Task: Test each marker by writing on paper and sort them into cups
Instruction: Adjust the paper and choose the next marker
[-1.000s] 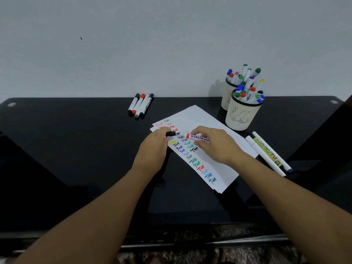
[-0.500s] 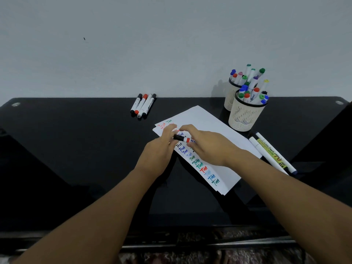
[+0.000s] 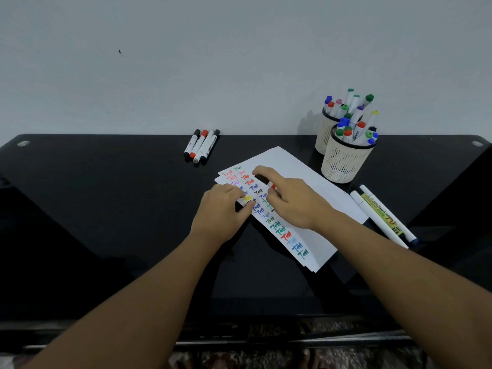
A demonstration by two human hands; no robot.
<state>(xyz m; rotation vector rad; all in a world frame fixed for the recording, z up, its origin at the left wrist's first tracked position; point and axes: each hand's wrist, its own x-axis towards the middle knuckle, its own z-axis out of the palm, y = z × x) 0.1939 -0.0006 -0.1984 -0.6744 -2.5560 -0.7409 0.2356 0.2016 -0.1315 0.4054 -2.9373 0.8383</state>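
The right hand (image 3: 298, 201) holds a marker (image 3: 266, 182) between its curled fingers and thumb, the forefinger stretched along the barrel; only the black cap end and a short red-and-white band of the body show beyond the fingers. The marker lies low over the paper (image 3: 300, 177), its black end pointing away from the person and to the left; whether the tip touches the sheet cannot be told.

Just left of that grip, the left hand (image 3: 223, 209) rests on the near left edge of the paper, fingers bent with their tips and the thumb pressing on the sheet, holding nothing. Between the two hands and running on toward the person, a column of small written words in red, blue, green, black and yellow crosses the sheet. The paper is a thin stack of white sheets lying at an angle on the black table (image 3: 106, 209).

Right of the grip, past the paper's edge, two long white markers (image 3: 380, 214) lie side by side. Beyond the grip and to the right stands a cream slatted cup (image 3: 343, 163) full of upright markers with coloured caps, and a second cup (image 3: 323, 131), equally full, stands directly behind it by the wall. Beyond the grip and to the left, well apart from the paper, four capped markers (image 3: 201, 146) lie together in a row.
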